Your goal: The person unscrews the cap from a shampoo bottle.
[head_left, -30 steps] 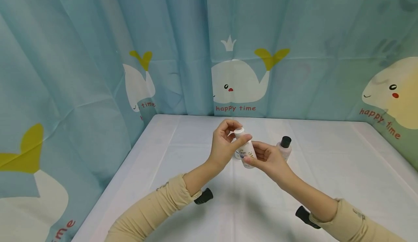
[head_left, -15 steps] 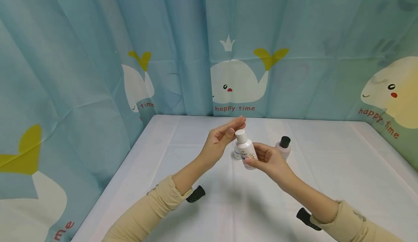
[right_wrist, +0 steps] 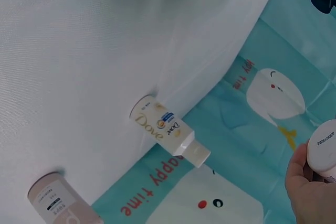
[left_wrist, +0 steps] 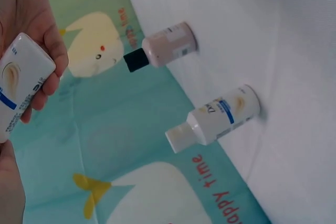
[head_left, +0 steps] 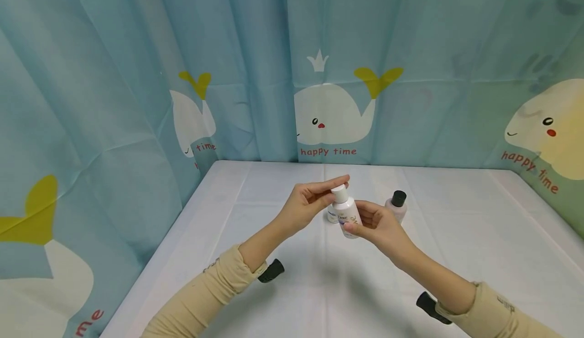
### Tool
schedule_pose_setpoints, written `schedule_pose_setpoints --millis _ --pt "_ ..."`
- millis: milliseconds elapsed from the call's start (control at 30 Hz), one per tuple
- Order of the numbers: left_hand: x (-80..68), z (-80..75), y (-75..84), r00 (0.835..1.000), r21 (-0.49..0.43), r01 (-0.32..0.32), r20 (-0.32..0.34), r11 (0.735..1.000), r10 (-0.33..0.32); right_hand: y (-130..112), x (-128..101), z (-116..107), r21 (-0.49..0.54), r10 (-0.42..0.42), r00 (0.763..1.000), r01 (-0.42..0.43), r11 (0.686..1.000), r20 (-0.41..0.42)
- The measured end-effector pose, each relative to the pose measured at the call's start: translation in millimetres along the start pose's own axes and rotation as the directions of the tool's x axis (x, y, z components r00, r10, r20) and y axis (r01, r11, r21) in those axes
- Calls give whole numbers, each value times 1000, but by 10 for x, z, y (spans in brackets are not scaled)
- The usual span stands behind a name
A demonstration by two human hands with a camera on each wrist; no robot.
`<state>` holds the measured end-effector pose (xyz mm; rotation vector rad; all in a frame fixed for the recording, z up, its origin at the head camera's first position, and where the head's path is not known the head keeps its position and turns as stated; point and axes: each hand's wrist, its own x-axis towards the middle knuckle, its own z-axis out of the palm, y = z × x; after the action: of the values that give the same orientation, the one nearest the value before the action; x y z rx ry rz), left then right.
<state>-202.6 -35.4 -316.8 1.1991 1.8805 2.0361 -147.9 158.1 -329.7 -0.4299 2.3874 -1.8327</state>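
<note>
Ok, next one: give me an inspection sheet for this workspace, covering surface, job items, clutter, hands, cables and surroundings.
Surface: white table, faint crease lines and soft shadows.
Job's things: white Dove bottle, white cap on, held tilted off the table.
Clutter: nothing seen beyond two standing bottles, another white Dove bottle and a pink bottle with a black cap.
Right hand: grips the held bottle's body.
Left hand: fingers at the held bottle's cap; whether they pinch it is unclear.
Cables: nothing seen.
Surroundings: blue-green curtain with whale prints.
</note>
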Motion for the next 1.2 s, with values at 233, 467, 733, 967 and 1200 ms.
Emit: schedule_pose_setpoints --millis 233,467,733,967,1200 --pt "5 8 11 998 -14 3 -63 1000 -4 13 18 10 7 -16 1000 15 1000 6" --pt "-5 16 15 985 -54 -3 -173 999 -6 -17 22 27 8 -35 999 35 999 0" --pt "11 79 -26 975 -72 -23 -222 997 6 -25 4 47 18 -30 1000 30 999 -4" --pt "54 144 1 967 -28 1 -255 1000 -8 -33 -1 53 28 -50 999 50 998 3" --pt "66 188 -57 959 -40 -56 -280 998 42 -28 9 50 24 -23 1000 23 999 7"
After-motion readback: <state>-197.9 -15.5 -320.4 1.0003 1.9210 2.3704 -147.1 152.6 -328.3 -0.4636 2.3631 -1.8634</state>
